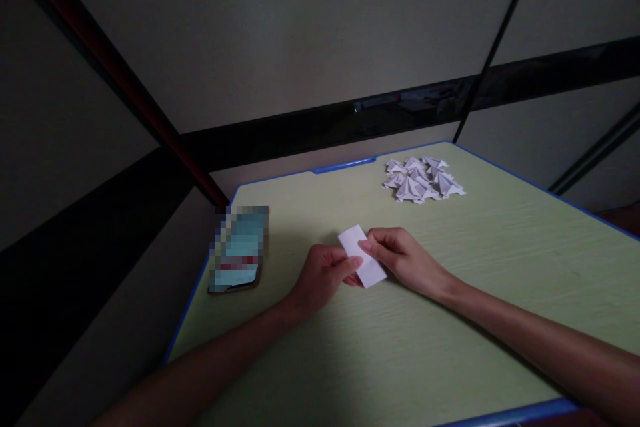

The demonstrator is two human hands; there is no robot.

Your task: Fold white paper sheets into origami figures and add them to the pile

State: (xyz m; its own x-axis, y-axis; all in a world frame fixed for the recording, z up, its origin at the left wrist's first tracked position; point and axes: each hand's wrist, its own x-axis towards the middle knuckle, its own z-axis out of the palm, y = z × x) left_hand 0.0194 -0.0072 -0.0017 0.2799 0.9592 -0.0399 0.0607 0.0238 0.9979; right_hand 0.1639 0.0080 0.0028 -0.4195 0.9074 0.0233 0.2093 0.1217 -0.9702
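A small white paper rectangle (361,255) is held just above the pale green table (400,347), between both hands. My left hand (323,277) pinches its near left edge with thumb and fingers closed. On the far right edge, my right hand (400,257) grips the paper with curled fingers and the thumb on top. Both forearms reach in from the bottom of the view.
A pile of several folded white paper pieces (423,180) lies at the table's far right. A phone with a blurred screen (239,250) rests near the left edge. The table has a blue rim (345,165). Grey walls with dark trim stand behind.
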